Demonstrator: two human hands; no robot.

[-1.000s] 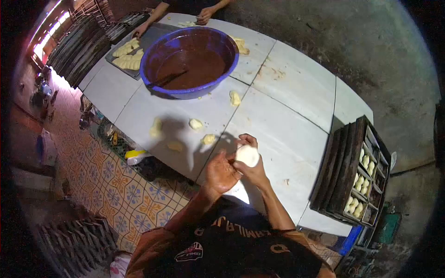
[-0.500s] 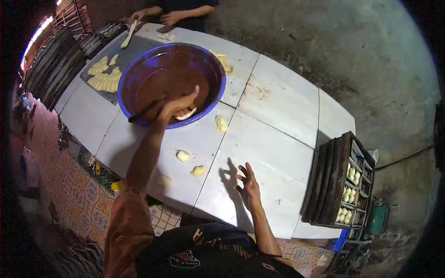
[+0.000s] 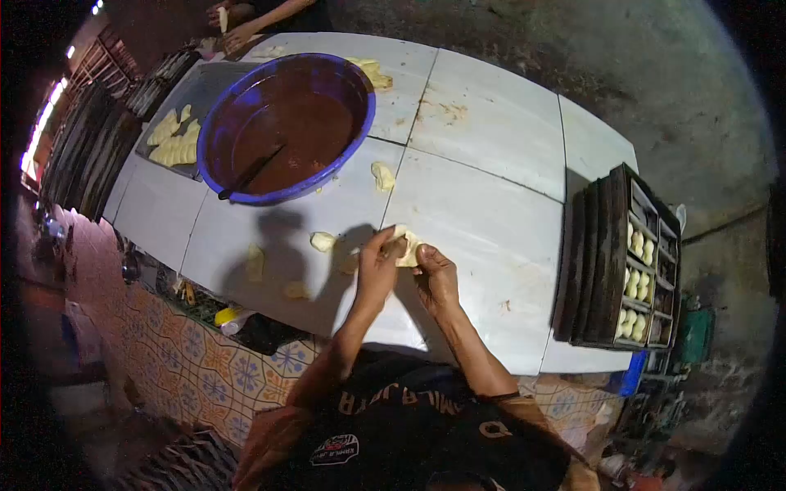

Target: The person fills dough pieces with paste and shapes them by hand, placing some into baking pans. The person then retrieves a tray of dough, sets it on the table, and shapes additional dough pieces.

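Between my two hands is a flattened piece of pale yellow dough [image 3: 407, 257], held above the white tiled table [image 3: 483, 217]. My left hand [image 3: 377, 268] grips its left side with bent fingers, and my right hand [image 3: 436, 277] pinches its right edge. Fingers cover part of the dough. On the tiles nearby lie a rounded dough piece [image 3: 322, 241], a longer dough lump [image 3: 382, 176] and others in shadow. Beyond them stands a blue basin [image 3: 370, 123] of brown filling, with a dark-handled utensil [image 3: 260, 168] leaning in it.
Dark molds [image 3: 580, 266] stand on edge at the right, several dough pieces in their compartments. A grey tray [image 3: 214, 78] with dough strips lies behind the basin's left side. At the far edge, another person's hands [image 3: 237, 31] hold some dough. More dough [image 3: 372, 72] sits behind the basin.
My left hand has left the basin and come back toward me with the dough. My right hand, open before, now grips the dough too. The view has shifted.
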